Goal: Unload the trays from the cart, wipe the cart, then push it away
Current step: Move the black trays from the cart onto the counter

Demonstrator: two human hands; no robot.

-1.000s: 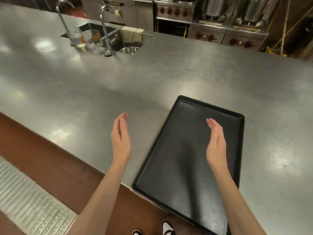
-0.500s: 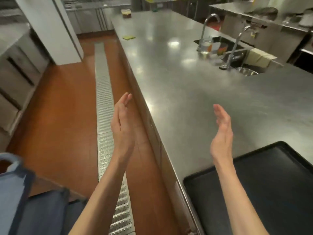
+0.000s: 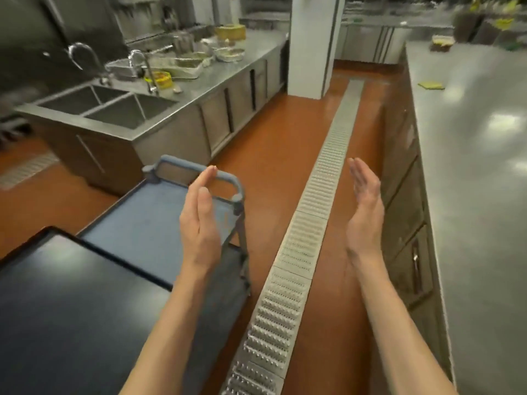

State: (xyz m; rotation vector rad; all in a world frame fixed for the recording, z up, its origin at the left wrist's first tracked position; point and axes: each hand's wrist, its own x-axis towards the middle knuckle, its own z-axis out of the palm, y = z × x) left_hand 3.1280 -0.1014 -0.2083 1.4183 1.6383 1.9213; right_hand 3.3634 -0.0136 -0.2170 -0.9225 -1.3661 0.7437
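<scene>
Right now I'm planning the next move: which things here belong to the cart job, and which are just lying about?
Job:
black tray on the cart
blue cart
left hand, right hand, both empty

Lying about:
yellow cloth on the counter
double sink
floor drain grate

You had a blue plastic cart standing on the orange-brown floor, with a dark rectangular metal tray lying flat on its top shelf. Beside the cart, a long perforated steel drain grate ran along the floor.
</scene>
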